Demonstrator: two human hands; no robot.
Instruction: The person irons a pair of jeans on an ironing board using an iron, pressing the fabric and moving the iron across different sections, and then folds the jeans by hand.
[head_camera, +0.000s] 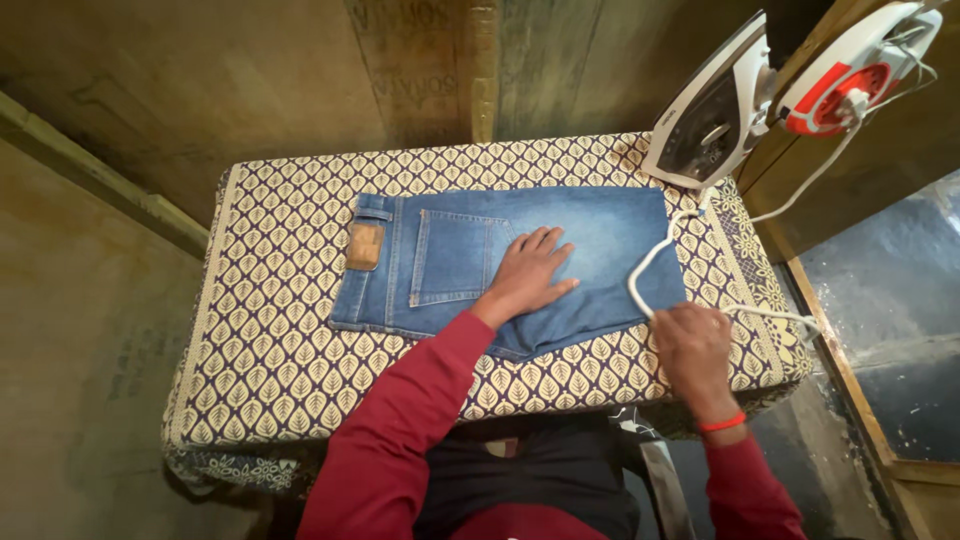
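Jeans: folded blue denim lying flat in the middle of the padded counter, waistband and tan patch to the left, back pocket facing up, the folded legs running right toward the iron.
Handling, jeans: my judgement is soft but thick cloth, moderately heavy for a garment, not slippery on the patterned cover and not fragile; it will sag if lifted by one corner, so the waistband or a folded edge taken with both hands looks the surest hold.
Left hand: open, palm down, fingers spread, pressing flat on the denim just right of the pocket.
Right hand: closed around the white cord at the counter's near right edge, just off the jeans.
Cord: white, limp and light, looping across the right end of the denim and leading up to the iron; it likely drags and snags on the cloth unless held clear.
Iron: white and grey, standing on its heel at the far right corner, soleplate facing left; probably heavy, best taken by the handle.
Second iron: white and red, resting on the wooden ledge beyond the counter.
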